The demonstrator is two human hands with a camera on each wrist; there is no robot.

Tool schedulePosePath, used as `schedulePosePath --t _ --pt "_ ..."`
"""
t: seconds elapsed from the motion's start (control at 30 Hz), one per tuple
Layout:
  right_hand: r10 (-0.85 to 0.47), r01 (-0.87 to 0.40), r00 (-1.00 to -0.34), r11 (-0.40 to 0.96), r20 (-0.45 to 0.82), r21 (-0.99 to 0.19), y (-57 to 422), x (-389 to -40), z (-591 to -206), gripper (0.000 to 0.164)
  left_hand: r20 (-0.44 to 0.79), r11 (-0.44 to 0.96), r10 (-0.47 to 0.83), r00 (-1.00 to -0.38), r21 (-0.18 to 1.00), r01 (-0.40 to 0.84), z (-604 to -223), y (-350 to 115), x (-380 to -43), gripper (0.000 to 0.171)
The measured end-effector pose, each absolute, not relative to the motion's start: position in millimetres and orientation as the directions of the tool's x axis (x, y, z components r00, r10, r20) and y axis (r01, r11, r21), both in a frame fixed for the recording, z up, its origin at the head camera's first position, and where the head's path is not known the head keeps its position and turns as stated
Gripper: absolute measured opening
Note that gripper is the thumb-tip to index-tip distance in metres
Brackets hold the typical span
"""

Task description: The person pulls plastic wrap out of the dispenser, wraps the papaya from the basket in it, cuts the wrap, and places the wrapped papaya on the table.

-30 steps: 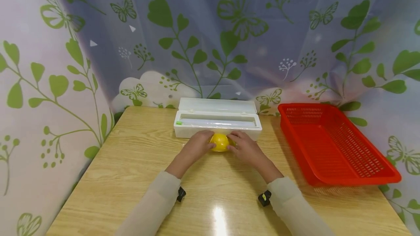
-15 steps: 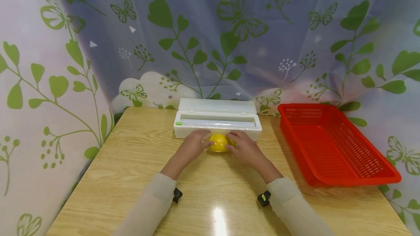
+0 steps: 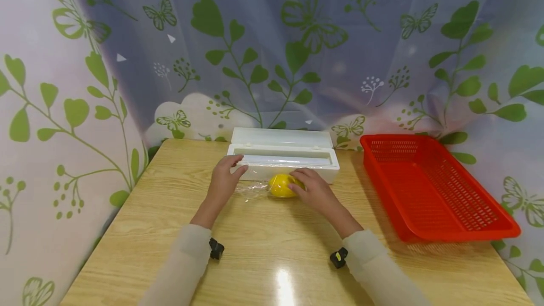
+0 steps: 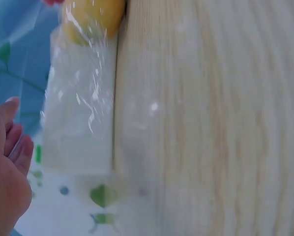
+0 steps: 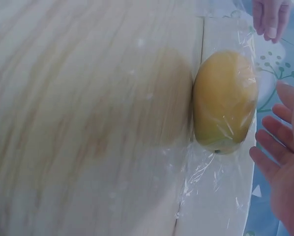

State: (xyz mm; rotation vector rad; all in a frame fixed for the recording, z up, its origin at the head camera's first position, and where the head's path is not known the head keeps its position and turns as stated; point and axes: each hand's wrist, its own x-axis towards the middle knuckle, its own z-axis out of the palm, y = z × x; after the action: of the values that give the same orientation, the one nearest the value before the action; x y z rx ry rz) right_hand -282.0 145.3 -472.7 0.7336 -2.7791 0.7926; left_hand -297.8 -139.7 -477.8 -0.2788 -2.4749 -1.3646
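A yellow mango [image 3: 280, 186] lies in clear cling film [image 3: 252, 190] on the table, close before a long white box [image 3: 280, 172]. Film spreads out crumpled to its left, and in the right wrist view it covers the mango [image 5: 225, 101] with creases past both ends. My left hand [image 3: 223, 176] hovers over the left end of the box, thumb and fingers apart, holding nothing. My right hand [image 3: 315, 188] is at the mango's right end, its fingers overlapping the fruit in the head view. The right wrist view shows these fingers [image 5: 277, 140] spread loosely beside the mango.
The box's lid [image 3: 282, 137] stands raised at the back, and a white roll [image 3: 284, 160] lies inside. A red plastic basket [image 3: 408, 216] sits at the right of the wooden table [image 3: 255, 259]. Patterned cloth [image 3: 263, 41] hangs behind.
My left hand has left the mango and moved left and up toward the box, uncovering the crumpled film. The mango has shifted slightly left; my right hand stays at its right end.
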Motion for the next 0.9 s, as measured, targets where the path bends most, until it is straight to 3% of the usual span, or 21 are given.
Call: schedulePosePath --t 0.33,0.63,0.9 --pt "-0.426 -0.553 -0.833 0.649 0.352 -0.523 116.5 -282.7 -460.5 0.037 0.314 0.410 -0.157 -0.936 0.883 0.228 -498.9 -162.2 -315.3 0.053" --pt "-0.481 -0.593 -0.805 0.624 0.348 -0.509 77.1 -293.8 -446.5 0.035 0.220 0.252 -0.109 -0.969 0.949 0.187 -508.5 -164.5 -324.2 0.066" --pt "-0.494 -0.601 -0.799 0.631 0.344 -0.491 42.4 -308.7 -439.2 0.034 0.208 0.218 -0.083 -0.975 0.958 0.186 -509.9 -163.3 -325.6 0.067"
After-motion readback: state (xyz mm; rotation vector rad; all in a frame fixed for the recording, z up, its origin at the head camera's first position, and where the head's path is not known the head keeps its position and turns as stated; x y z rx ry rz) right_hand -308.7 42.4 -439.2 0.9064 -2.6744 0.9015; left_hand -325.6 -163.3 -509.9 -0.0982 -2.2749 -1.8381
